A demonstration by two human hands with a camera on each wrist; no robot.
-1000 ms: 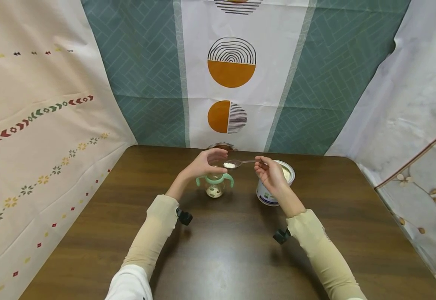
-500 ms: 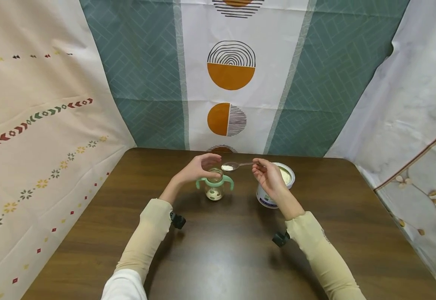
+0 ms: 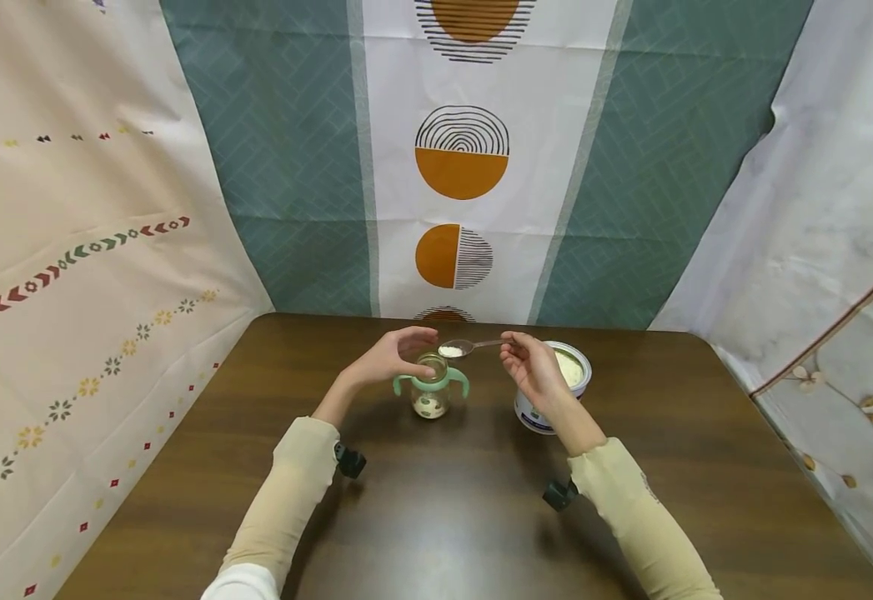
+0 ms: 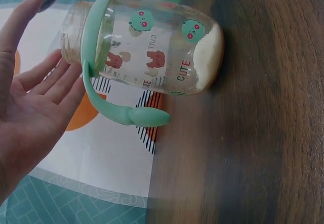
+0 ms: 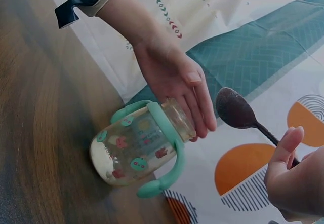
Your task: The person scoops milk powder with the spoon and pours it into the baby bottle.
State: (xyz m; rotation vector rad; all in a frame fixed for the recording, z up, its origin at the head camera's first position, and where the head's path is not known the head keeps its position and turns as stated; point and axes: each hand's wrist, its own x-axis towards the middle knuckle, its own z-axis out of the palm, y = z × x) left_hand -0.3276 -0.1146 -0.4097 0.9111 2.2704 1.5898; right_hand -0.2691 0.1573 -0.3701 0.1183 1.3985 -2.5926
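A clear baby bottle (image 3: 431, 405) with two mint-green handles stands upright on the table, some pale powder at its bottom. Its uncapped mouth faces up. Beside the neck is my left hand (image 3: 385, 358), thumb and fingers spread apart, holding nothing; in the left wrist view its fingers (image 4: 53, 79) lie behind or against the bottle neck, and contact is unclear. My right hand (image 3: 537, 373) pinches the handle of a spoon (image 3: 456, 348). White powder lies in the spoon's bowl, which hovers just above and to the right of the bottle mouth.
An open white can (image 3: 532, 417) of pale powder stands behind my right hand, partly covered by it. The dark wooden table (image 3: 436, 517) meets a patterned cloth backdrop (image 3: 301, 167) at its far edge, with more cloth hanging on both sides.
The spoon has moved a little left, nearer the bottle mouth. My left hand has drawn back leftward, uncovering the mouth. The head view has tilted slightly up.
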